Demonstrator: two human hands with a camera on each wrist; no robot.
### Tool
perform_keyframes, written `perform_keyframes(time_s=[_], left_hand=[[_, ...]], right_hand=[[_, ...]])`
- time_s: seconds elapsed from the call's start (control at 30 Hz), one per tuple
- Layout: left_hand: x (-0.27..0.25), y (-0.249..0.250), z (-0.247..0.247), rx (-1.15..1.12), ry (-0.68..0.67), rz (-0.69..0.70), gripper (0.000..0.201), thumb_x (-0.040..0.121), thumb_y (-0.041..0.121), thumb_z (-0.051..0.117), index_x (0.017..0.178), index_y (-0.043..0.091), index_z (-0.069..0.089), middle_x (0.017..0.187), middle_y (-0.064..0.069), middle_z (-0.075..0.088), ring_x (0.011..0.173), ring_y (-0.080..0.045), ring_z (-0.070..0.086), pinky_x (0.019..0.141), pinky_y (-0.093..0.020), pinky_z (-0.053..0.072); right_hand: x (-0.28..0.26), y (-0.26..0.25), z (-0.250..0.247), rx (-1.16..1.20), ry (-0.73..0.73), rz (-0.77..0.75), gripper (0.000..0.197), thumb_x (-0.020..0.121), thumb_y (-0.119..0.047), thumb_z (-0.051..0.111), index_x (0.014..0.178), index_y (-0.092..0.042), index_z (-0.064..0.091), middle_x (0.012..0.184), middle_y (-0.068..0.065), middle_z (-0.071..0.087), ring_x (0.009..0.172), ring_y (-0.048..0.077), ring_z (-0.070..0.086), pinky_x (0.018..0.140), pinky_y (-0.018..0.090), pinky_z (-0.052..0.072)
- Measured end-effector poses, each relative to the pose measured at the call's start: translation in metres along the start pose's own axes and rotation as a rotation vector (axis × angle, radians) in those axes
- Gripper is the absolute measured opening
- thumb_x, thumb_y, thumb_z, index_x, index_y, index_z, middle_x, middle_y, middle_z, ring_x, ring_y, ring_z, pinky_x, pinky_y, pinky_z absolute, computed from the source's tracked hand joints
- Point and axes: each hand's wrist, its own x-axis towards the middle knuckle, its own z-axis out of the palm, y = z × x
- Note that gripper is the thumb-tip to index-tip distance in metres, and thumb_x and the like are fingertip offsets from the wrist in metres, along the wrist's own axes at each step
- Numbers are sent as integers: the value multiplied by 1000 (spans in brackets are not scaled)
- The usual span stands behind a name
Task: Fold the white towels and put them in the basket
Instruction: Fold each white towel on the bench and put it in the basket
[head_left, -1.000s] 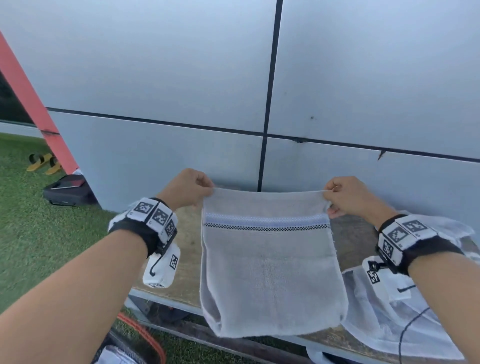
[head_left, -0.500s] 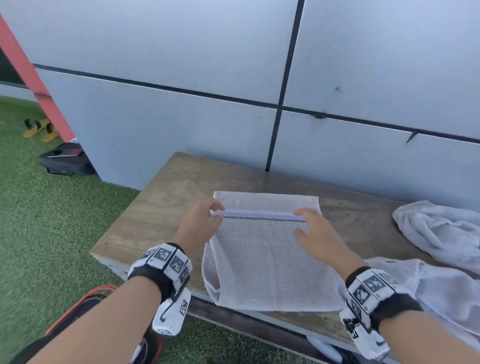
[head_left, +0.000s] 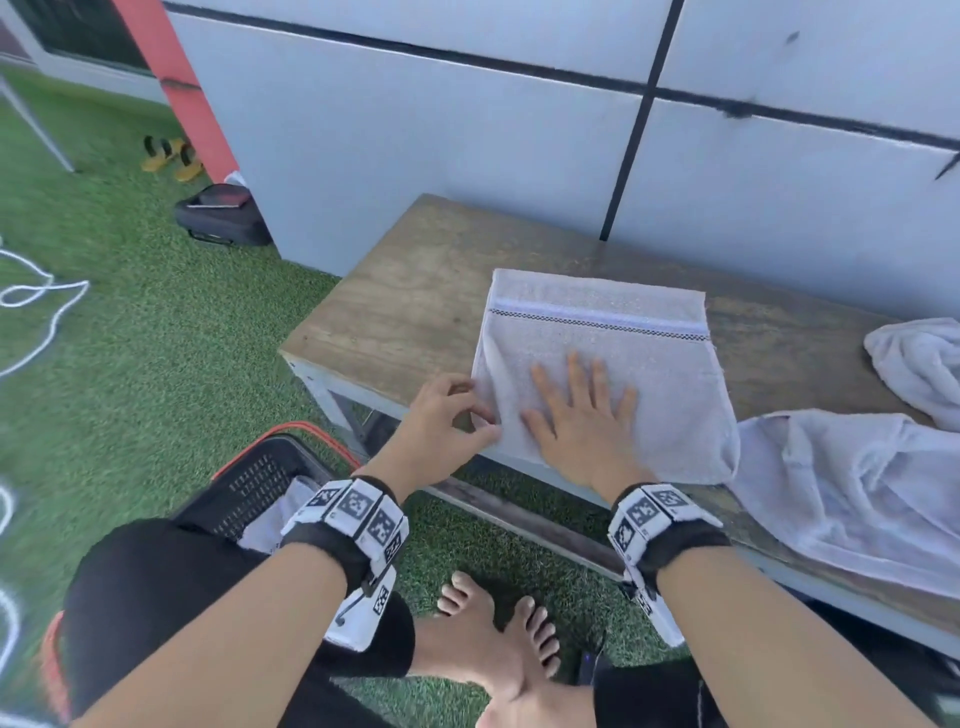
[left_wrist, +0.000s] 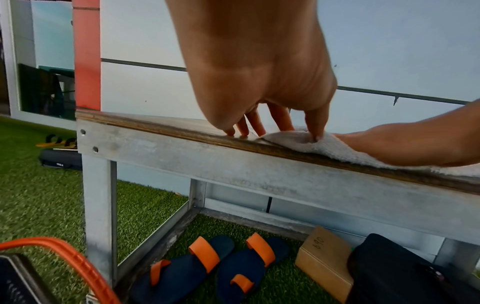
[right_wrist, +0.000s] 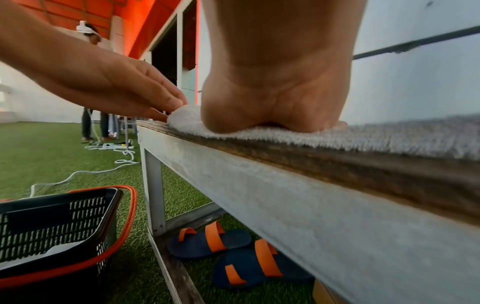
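Your right hand (head_left: 579, 415) lies flat on the folded towel (head_left: 602, 374), fingers straight and spread, palm pressing the cloth onto the wooden bench (head_left: 410, 312). Your left hand (head_left: 447, 421) is at the near left corner of the towel; its fingers are curled, and the thumb and fingertips seem to pinch the edge there. The towel rests on the bench top, with its near edge hanging a little over the front of the bench.

The step in hand looks like the next fold, from left to right. To do it well, keep the right palm heavy near the middle, so it works as the line of the fold. Take both layers at the corner with the left hand, not only the upper one, because the layers may slide apart. Lift the edge low and bring it across, and pull the right hand out only when the cloth arrives over it. Then smooth the fold from the middle outward.

The basket (head_left: 249, 488) stands on the grass at your left, just beside your knee, with something white already inside. Two more unfolded towels (head_left: 852, 483) wait on the bench at your right.
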Motion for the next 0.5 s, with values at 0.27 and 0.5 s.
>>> perform_keyframes(time_s=[0.27, 0.5], left_hand=[[-10, 8, 7, -119, 80, -79, 13, 80, 30, 81, 80, 24, 69, 115, 0, 53, 115, -23, 51, 102, -38, 45], [-43, -13, -7, -188, 161, -248, 14, 81, 39, 76, 74, 32, 65, 110, 10, 53, 104, -10, 52, 100, -38, 45]], right_hand=[[-2, -4, 4, -17, 86, 21, 64, 95, -69, 5, 154, -48, -5, 166, 0, -17, 152, 32, -15, 116, 67, -6], [-5, -4, 3, -17, 102, 3, 64, 94, -71, 3, 153, -49, -7, 166, -1, -16, 152, 30, -16, 117, 67, -3]])
